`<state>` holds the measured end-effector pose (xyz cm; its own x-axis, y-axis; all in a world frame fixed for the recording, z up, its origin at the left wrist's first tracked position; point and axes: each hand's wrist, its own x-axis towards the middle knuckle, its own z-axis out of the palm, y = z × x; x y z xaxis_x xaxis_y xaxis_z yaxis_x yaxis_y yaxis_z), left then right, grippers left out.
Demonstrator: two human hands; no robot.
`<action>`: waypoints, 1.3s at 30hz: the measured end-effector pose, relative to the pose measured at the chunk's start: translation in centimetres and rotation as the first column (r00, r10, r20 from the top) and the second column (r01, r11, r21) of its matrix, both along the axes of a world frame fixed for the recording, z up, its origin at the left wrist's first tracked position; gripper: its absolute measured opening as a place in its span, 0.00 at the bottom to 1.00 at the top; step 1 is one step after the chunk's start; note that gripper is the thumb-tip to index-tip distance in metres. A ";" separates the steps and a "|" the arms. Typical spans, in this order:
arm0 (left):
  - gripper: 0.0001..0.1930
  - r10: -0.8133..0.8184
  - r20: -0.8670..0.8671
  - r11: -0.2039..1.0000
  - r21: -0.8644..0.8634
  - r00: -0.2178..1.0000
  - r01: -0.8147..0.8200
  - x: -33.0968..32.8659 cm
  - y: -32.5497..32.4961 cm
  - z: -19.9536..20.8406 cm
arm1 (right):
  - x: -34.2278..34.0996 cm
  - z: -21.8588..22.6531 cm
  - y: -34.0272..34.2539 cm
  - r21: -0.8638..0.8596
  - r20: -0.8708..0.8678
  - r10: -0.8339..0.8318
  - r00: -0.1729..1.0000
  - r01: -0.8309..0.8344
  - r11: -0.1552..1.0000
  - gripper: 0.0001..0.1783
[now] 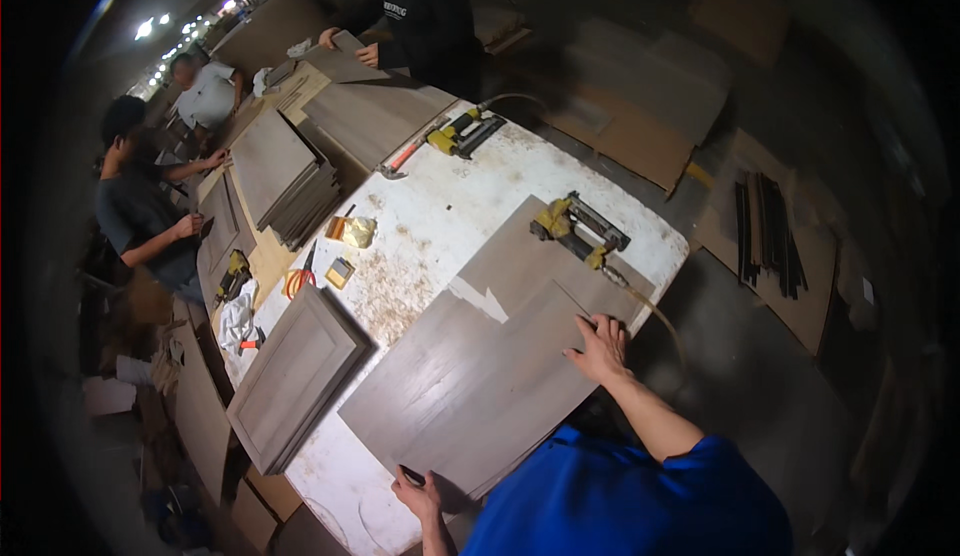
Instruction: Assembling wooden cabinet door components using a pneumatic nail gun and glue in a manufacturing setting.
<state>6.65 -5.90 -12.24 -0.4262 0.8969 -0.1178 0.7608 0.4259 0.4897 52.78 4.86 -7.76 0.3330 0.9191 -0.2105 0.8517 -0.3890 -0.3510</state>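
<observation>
At one grey-brown panel (470, 386), two bare hands (603, 351) (419, 499)

- Left hand (420, 498), bottom middle: its arm is cut off by the bottom edge. A dark bit (411, 476) there is too small to tell.
- Top board (450, 386), middle: it hides part of the low board (508, 254). The right hand (602, 348) covers a bit of its edge.
- Blue shirt (630, 501), bottom: cut off.
- Person in black (425, 16), top: the head is cut off.
- Person in white (208, 96), upper left: blurry, legs hidden.
- Lights (147, 28), upper left: just blurry spots.
- Heap (175, 516), lower left: too dark to tell.
</observation>
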 end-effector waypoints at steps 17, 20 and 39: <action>0.43 0.271 -0.046 0.961 -0.038 0.962 -0.272 1.1 3.1 -0.3 | 12.5 -2.6 17.3 0.324 0.063 0.207 0.976 -0.217 0.921 0.35; 0.45 0.261 -0.039 0.963 -0.063 0.965 -0.263 2.3 4.2 -0.1 | 15.8 -3.2 18.4 0.315 0.078 0.124 0.989 -0.142 0.938 0.35; 0.46 0.331 0.025 0.943 0.010 0.943 -0.331 4.9 3.7 0.1 | 5.5 -1.4 12.3 0.399 0.023 0.376 0.926 -0.353 0.846 0.34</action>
